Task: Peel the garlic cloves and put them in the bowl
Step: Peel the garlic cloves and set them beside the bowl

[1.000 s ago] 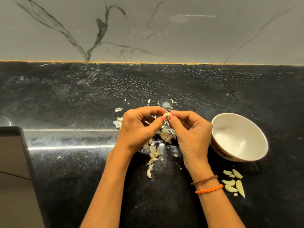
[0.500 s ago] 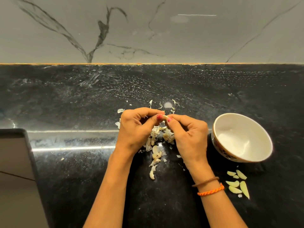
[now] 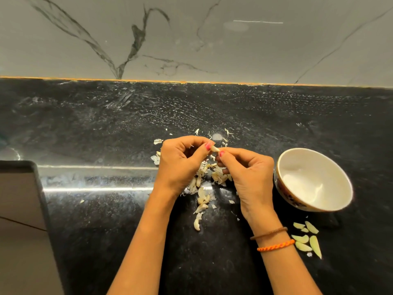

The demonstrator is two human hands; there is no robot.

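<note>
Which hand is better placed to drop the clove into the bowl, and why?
Probably the right hand: it lies beside the bowl and already pinches the clove, while the left hand is farther away.

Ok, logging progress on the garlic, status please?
Left hand and right hand both pinching one garlic clove, mid-peel. Bowl looks empty. Nothing in the way.

Warm, fairly dim indoor light falls from above. The polished black countertop (image 3: 106, 128) carries a long bright streak of glare on its near left and a small round highlight farther back. The marble wall (image 3: 212, 39) reflects a thin light line. Wide-angle distortion bows the edges; detail is soft.
</note>
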